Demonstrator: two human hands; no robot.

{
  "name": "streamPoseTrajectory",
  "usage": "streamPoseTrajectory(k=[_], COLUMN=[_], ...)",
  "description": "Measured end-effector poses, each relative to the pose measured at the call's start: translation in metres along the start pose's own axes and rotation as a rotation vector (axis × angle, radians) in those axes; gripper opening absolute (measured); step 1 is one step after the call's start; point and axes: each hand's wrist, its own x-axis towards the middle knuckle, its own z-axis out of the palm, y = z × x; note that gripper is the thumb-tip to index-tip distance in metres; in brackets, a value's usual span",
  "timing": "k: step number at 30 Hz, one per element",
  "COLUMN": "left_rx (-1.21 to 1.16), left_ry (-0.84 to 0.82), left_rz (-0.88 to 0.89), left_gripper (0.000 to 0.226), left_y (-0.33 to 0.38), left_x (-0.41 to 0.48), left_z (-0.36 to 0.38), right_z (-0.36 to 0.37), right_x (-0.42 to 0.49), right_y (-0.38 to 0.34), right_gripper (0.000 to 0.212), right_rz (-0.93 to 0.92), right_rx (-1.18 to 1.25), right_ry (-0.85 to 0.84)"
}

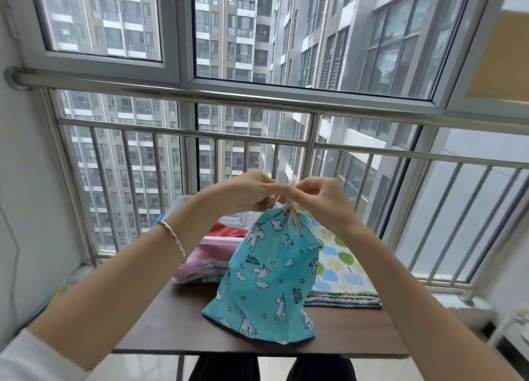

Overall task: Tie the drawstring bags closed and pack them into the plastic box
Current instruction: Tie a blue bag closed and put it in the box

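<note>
Blue unicorn bag (pixel 269 280): upright on worktop (pixel 171 323), neck cinched. Left hand (pixel 252 193) and right hand (pixel 319 201) raised at its 12 o'clock, fingers curled, each grip pinching the drawstring (pixel 293 223). Plastic box (pixel 179 206) at 11 o'clock.

Your dark wooden counter (pixel 160 323) stands near a steel railing (pixel 257 97); beyond the far window (pixel 180 37) you see grey apartment towers (pixel 226 22).

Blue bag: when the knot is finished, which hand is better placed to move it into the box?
Probably the left hand. The box stands behind and left of the blue bag, on that hand's side; the right hand would have to reach across the bag. Both hands pinch the cord.
</note>
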Motion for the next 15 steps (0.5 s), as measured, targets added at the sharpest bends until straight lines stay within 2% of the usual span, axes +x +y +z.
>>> streamPoseTrajectory(k=[5,11,12,14,15], left_rx=[0.073,0.244,0.235,0.215,0.225], left_ry=[-0.024,0.02,0.02,0.001,-0.018], left_rz=[0.032,0.015,0.015,0.026,0.034], left_gripper=[0.022,0.02,0.021,0.024,0.025], left_y=[-0.003,-0.017,-0.019,-0.019,-0.019], left_x=[-0.004,-0.004,-0.003,-0.003,-0.003], left_z=[-0.016,-0.02,-0.019,-0.018,-0.017], right_z=[-0.014,-0.017,-0.013,-0.003,0.003], right_x=[-0.001,-0.003,-0.002,-0.001,-0.002], right_y=[0.01,0.021,0.02,0.02,0.019], right_gripper=[0.02,0.016,0.027,0.067,0.077], right_rz=[0.068,0.083,0.089,0.113,0.116], right_rx=[0.011,-0.069,-0.062,-0.115,-0.162], right_ry=[0.027,-0.164,-0.25,-0.454,-0.517])
